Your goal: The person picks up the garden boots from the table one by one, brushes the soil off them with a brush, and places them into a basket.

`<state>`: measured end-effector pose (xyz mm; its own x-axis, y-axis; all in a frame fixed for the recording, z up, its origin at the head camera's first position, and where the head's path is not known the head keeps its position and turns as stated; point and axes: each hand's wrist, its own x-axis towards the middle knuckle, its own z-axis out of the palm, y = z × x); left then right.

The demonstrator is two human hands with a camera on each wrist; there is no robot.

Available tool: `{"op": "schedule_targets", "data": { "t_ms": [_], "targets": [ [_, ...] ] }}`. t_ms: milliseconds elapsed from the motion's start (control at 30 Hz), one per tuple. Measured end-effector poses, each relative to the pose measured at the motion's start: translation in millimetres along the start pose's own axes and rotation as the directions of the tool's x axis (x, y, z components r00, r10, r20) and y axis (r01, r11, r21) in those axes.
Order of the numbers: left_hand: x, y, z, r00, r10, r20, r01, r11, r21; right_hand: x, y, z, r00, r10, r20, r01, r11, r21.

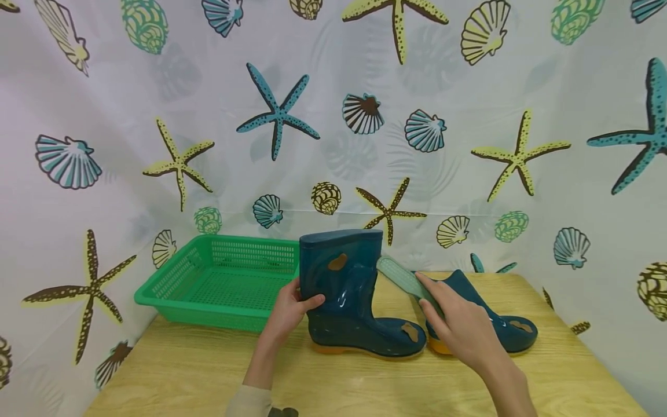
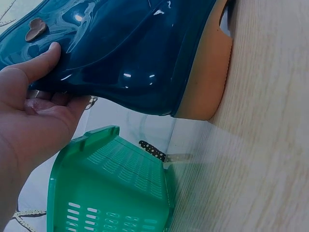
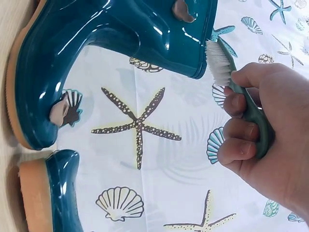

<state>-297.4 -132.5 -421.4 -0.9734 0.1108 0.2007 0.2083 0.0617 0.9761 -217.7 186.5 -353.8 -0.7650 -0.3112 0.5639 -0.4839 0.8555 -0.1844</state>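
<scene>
A dark blue rubber boot [image 1: 341, 313] with an orange sole stands upright on the table. Brown patches [image 1: 409, 331] mark its toe and shaft. My left hand [image 1: 288, 308] grips the back of the shaft, thumb on the near side and fingers behind, partly hidden. In my right hand [image 1: 458, 324] is a green scrubbing brush [image 3: 256, 116], fingers curled round its handle. The white bristles [image 3: 218, 63] are beside the rim of the boot's shaft; whether they touch it I cannot tell. A second blue boot [image 1: 513, 335], also with a brown patch, lies partly behind my right hand.
A green plastic basket [image 1: 219, 315] with slotted walls stands at the left, close behind the boot and my left hand. The wooden table [image 1: 365, 388] runs back to a hanging sheet [image 1: 333, 174] printed with shells and starfish.
</scene>
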Motion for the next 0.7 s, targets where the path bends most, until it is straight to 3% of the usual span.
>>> {"op": "schedule_targets", "data": {
  "t_ms": [333, 700],
  "targets": [
    [-0.6, -2.0, -4.3, 0.999, 0.008, 0.042, -0.009, 1.000, 0.029, 20.2, -11.7, 3.1, 0.994, -0.073, -0.085, 0.075, 0.997, 0.024],
    [-0.5, -2.7, -8.5, 0.995, 0.026, 0.093, -0.033, 0.996, 0.080, 34.6, -23.0, 14.2, 0.977, -0.088, -0.196, 0.110, 0.988, 0.107]
  ]
}}
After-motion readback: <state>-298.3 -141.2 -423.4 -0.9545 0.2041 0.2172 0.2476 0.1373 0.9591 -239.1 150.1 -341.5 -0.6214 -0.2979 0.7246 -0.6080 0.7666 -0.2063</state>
